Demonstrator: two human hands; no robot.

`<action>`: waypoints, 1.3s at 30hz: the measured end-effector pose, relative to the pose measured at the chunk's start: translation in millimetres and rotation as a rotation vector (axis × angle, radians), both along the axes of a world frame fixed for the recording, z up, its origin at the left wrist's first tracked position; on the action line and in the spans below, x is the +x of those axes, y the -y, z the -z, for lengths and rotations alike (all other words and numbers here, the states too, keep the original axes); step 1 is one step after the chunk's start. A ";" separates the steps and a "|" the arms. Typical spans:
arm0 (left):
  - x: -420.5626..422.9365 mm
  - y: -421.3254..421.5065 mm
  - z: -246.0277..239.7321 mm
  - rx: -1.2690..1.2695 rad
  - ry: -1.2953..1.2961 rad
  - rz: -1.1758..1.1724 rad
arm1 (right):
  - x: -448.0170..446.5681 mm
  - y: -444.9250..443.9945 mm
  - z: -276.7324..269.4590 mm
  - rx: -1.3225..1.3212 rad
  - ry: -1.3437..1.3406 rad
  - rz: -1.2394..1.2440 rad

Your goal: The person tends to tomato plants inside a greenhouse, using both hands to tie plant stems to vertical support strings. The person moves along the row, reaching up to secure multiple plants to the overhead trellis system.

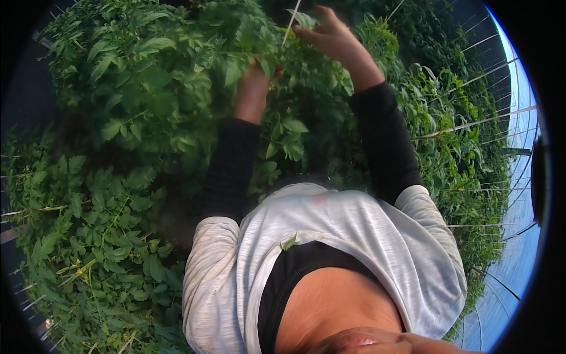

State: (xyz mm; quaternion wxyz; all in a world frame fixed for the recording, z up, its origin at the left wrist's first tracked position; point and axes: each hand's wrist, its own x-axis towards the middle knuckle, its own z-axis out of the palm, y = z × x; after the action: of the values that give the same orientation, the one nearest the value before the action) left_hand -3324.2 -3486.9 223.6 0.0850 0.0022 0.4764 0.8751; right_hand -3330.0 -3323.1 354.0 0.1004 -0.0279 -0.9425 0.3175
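Tomato plants (154, 48) with dense green leaves fill the space before me. My left hand (254, 86) reaches in among the foliage, and leaves cover most of its fingers. Whether it grips a stem there is hidden. Higher up and to the right, my right hand (331, 37) is raised with thumb and fingers spread apart. A pale support string (291, 23) runs up at a slant just left of the right thumb. One tomato leaf (303, 18) shows close to the right fingertips.
More tomato plants (106, 248) with a few yellow flowers grow at the left. Another leafy row (460, 150) stands at the right, with several pale strings (477, 119) rising from it. Past that row is translucent plastic sheeting (499, 283) over a greenhouse frame.
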 end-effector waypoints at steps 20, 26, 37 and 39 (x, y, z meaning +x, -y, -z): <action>12.6 -16.4 54.6 0.002 -0.178 0.035 | -7.8 -23.5 11.5 0.169 0.281 -0.338; 30.9 -12.2 15.2 -0.243 -0.221 -0.027 | -7.7 -38.5 22.7 -0.116 0.065 -0.288; 30.9 -11.3 12.4 -0.090 0.108 0.001 | 23.0 -42.1 13.5 0.039 0.224 -0.446; 28.4 -17.1 22.4 0.001 0.012 -0.034 | 29.4 -33.4 22.8 0.146 0.167 -0.437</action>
State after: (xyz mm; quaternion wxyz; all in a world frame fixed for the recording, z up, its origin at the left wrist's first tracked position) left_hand -3295.7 -3469.8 201.1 0.0730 -0.0108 0.4754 0.8767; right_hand -3300.6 -3289.7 331.1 -0.0473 0.1576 -0.9517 0.2593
